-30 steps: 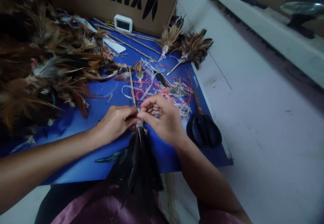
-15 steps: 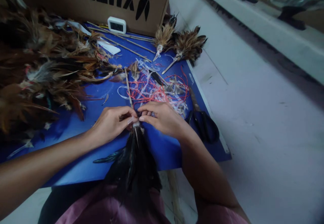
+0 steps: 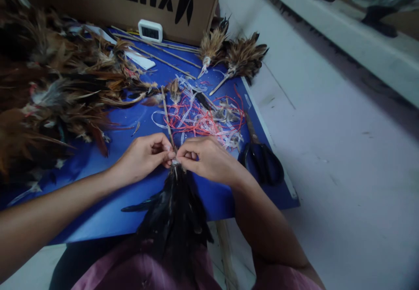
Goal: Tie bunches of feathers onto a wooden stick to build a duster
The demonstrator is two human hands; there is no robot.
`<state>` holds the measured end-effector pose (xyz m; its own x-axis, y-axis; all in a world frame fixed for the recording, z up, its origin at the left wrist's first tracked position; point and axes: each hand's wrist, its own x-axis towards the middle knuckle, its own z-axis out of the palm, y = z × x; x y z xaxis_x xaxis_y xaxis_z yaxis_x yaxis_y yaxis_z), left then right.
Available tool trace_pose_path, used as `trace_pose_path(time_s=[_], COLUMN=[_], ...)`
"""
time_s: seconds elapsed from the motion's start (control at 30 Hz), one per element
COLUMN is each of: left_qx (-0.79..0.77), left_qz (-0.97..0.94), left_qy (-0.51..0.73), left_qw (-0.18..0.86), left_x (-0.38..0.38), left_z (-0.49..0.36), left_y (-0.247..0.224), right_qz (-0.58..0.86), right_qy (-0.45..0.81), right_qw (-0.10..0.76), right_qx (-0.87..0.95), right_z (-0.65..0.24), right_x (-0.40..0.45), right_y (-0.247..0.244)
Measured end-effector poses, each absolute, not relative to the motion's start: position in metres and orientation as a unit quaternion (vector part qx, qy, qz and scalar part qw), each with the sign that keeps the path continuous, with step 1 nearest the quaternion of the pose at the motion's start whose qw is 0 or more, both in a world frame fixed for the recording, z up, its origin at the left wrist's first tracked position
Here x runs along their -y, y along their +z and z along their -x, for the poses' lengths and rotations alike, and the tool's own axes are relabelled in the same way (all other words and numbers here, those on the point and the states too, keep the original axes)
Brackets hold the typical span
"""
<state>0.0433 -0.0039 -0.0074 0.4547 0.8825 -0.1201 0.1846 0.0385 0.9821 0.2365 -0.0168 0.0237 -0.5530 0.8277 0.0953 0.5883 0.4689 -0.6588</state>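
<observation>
1. The left hand is closed in a pinch, thumb against fingers, at the binding where the black feathers meet the stick.
2. The right hand is also closed in a pinch, its fingertips at the other side of the binding; whether it grips a loose end there is too small to tell.
3. The black feathers fan out from the binding over the table's near edge, above the person's lap. The stick points away from the person, its far end just beside the small brown tuft.
4. Beyond the right hand lies a tangle of pink and clear string, with feather scraps in it.
5. The scissors lie near the table's right edge, handles toward the near right corner.
6. Two dusters lie side by side near the far right corner, their handles toward the string.
7. A heap of brown feathers covers much of the table's left part.
8. Along the far edge, loose sticks lie near a white clock, in front of a cardboard box.
</observation>
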Motion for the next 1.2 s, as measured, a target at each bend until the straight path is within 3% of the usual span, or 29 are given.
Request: trace_pose_path(time_s=[0.2, 0.43, 0.63, 0.8, 1.2], left_qx=[-0.426, -0.447, -0.4, -0.231, 0.01], left_qz=[-0.578, -0.617, -0.779, -0.899, -0.935], left_qy=[0.287, 0.28, 0.284, 0.33, 0.302], left_qw=[0.634, 0.584, 0.392, 0.172, -0.187], left_x=[-0.001, -0.002, -0.001, -0.006, -0.009], left_z=[-0.042, -0.04, -0.03, -0.027, -0.024], left_y=[-0.004, -0.006, -0.005, -0.009, -0.002], right_qz=[0.378, 0.423, 0.432, 0.441, 0.388], right_qy=[0.262, 0.407, 0.445, 0.444, 0.478], right_qw=[0.194, 0.258, 0.274, 0.273, 0.28], right_qx=[0.867, 0.767, 0.735, 0.73, 0.737], right_z=[-0.233, -0.235, -0.233, -0.232, -0.236], right_x=[0.018, 0.011, 0.006, 0.002, -0.006], right_y=[0.023, 0.012, 0.0, -0.001, -0.006])
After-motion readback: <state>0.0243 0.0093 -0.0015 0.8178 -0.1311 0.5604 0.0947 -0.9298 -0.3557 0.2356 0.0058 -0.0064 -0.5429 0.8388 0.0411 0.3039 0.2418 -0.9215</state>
